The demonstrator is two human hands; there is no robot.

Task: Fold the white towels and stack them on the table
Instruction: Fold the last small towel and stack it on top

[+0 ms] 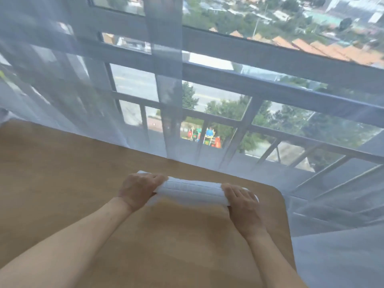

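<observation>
A white towel, folded into a narrow long band, lies across the far right part of the wooden table. My left hand grips its left end, fingers curled over the top edge. My right hand holds its right end, fingers wrapped over the towel. Both ends of the towel are hidden under my hands. No other towel shows.
The table's rounded far right corner is just beyond my right hand. A sheer curtain hangs along the table's far edge and down its right side, in front of a large window with a railing.
</observation>
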